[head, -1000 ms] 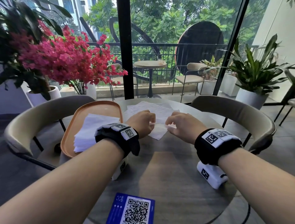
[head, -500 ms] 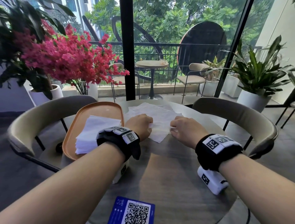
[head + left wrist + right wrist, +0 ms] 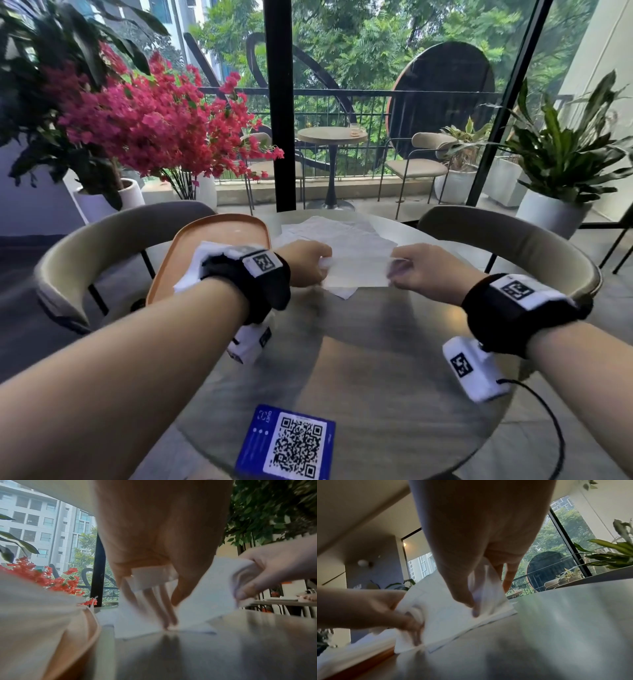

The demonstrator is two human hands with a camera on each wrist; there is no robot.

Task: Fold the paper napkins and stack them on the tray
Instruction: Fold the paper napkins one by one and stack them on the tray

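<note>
1. Both hands are working one napkin (image 3: 356,272) over the middle of the worktop (image 3: 376,359). The left hand (image 3: 305,262) pinches its left end and the right hand (image 3: 419,270) pinches the right end, so each grip is clamped on paper.
2. Looks like it's held stretched between them to keep the fold edge straight. Its lower edge hangs just above the worktop, with a corner of the loose pile (image 3: 339,233) poking out beneath.
3. That unfolded pile lies just behind the hands, handy for grabbing the next sheet.
4. The tray (image 3: 222,228) sits right beside the left hand with folded napkins (image 3: 195,270) on it, so I'd guess the drop-off is a short slide left.
5. Room-wise, the worktop's near half is bare apart from a QR card (image 3: 291,445) at the front edge.
</note>
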